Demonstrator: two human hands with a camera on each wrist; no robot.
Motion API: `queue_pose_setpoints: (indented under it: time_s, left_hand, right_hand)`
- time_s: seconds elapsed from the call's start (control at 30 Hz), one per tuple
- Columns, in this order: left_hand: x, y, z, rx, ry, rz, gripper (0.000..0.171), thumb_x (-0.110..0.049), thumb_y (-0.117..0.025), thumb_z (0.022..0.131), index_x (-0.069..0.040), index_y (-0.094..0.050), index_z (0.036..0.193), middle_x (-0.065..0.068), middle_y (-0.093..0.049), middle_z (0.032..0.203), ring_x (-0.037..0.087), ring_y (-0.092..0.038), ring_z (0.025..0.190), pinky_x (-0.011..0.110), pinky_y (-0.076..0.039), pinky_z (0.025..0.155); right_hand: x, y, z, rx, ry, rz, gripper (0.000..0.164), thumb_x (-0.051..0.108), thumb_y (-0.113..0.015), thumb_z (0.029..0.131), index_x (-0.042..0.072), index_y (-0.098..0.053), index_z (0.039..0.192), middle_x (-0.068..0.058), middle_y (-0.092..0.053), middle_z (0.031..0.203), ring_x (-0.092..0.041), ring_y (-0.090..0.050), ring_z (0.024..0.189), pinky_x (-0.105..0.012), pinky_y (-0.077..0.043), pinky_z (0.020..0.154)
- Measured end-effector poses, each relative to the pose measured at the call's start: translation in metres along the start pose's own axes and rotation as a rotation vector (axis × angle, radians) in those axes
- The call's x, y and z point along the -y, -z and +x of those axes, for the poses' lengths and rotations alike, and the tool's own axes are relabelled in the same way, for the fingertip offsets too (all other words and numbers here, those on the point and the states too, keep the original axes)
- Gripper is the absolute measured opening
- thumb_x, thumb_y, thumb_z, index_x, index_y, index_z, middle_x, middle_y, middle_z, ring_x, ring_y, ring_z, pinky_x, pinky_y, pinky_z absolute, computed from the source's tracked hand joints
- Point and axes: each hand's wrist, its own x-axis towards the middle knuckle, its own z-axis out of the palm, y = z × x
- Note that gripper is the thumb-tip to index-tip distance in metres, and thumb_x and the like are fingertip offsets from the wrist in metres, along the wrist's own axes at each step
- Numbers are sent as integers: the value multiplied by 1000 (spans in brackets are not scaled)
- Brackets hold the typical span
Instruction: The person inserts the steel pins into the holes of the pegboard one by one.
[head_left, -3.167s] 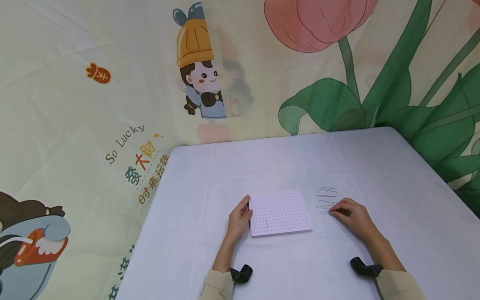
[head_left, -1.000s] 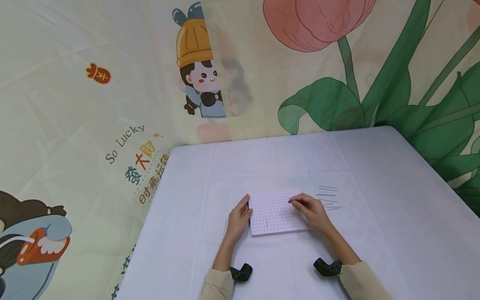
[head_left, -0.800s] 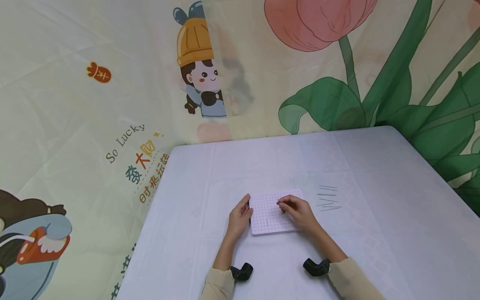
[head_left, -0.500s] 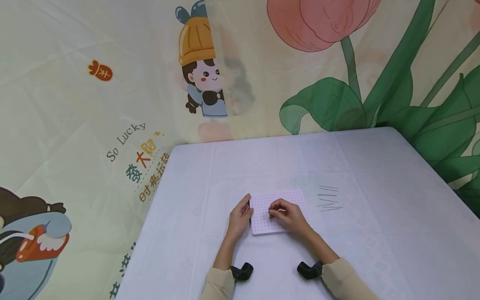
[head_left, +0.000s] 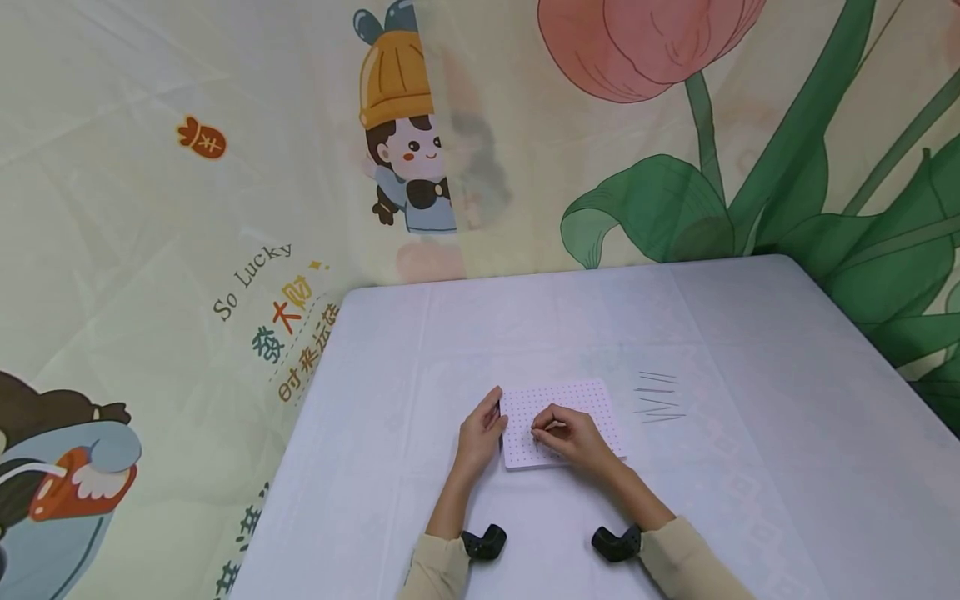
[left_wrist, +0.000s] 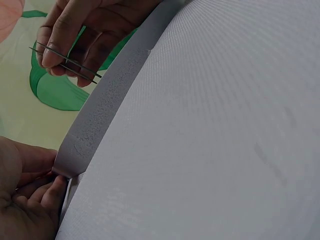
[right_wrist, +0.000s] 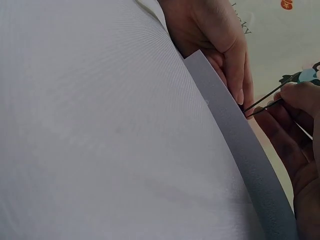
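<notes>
A thick pale board (head_left: 588,400) dotted with small holes lies on the table. At its left edge my left hand (head_left: 477,433) grips it, thumb (left_wrist: 37,157) and curled fingers at one corner. My right hand (head_left: 573,437) is over the board's lower left part, pinching a thin dark needle between thumb and fingertips. Another needle (head_left: 537,447) stands in the board just by those fingertips. In the left wrist view, two needles (left_wrist: 75,63) slant side by side, their lower ends right at the board's top edge.
Several more thin needles (head_left: 657,391) lie in a loose row on the white tabletop (head_left: 750,350), right of the board. A printed cloth backdrop (head_left: 495,100) hangs behind the table. Black wrist cameras (head_left: 486,543) sit on both wrists.
My right hand has moved left from the row of needles, with one needle pinched, across the board to its lower left part beside the standing needle. The left hand stays on the board's edge.
</notes>
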Motion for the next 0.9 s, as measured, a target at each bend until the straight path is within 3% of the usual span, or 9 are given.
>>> queue_pose_setpoints:
  time_s: [0.2, 0.5, 0.73, 0.9]
  left_hand:
    - [0, -1, 2, 8, 77, -13, 49, -4, -54, 88, -3, -38, 134, 10, -36, 140, 22, -34, 128, 25, -32, 104]
    - [-1, -1, 3, 7, 97, -2, 48, -4, -53, 88, -4, -39, 133, 8, -36, 141, 20, -34, 128, 22, -32, 104]
    - [-3, -1, 2, 9, 96, -17, 48, -2, -53, 87, -3, -39, 133, 10, -36, 140, 22, -34, 128, 25, -32, 104]
    - [-21, 1, -2, 24, 88, -31, 47, 3, -51, 87, 5, -37, 132, 18, -34, 140, 28, -33, 128, 30, -32, 105]
  right_hand:
    - [0, 0, 0, 5, 17, -16, 7, -7, -61, 79, -4, -59, 85, -15, -63, 83, -23, -61, 78, -33, -57, 74]
    - [1, 0, 0, 35, 48, -50, 8, -9, -62, 78, -3, -59, 83, -20, -63, 83, -25, -63, 78, -30, -57, 71]
    - [3, 0, 1, 59, 5, -23, 6, -9, -61, 78, -4, -58, 81, -19, -63, 84, -26, -63, 78, -33, -57, 71]
    - [3, 1, 1, 73, -20, -15, 6, -10, -61, 77, -4, -58, 79, -19, -63, 85, -27, -63, 77, -34, -58, 71]
